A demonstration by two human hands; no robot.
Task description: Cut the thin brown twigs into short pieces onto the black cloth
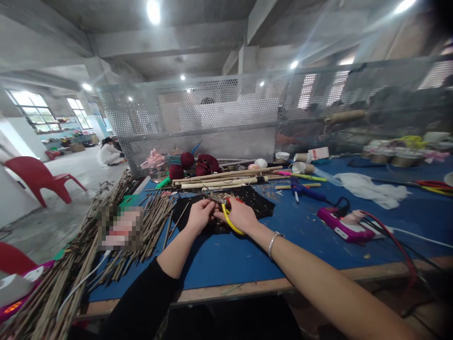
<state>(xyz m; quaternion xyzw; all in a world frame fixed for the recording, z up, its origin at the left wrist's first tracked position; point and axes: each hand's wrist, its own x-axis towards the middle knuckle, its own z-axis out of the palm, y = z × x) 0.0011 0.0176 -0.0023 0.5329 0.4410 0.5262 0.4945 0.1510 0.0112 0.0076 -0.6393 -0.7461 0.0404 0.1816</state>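
Note:
My right hand [240,215] is closed around a pair of shears [226,213] with yellow handles; a bit of red shows by the fingers. The blades point up and left, over a black cloth [256,203] strewn with plant scraps. Close beside the blades, my left hand [201,215] has its fingertips pinched together. Whatever sits between those fingers is too small and hidden to name. To the left of my left hand lies a spread of cut dry stems [152,222].
Long brown stalks [76,257] are heaped along the left edge. Behind the cloth lie pale sticks [226,181] and dark red yarn balls [207,165]. At right are a blue glue gun [306,190], a purple power strip [345,226] with cables, and white plastic [371,189].

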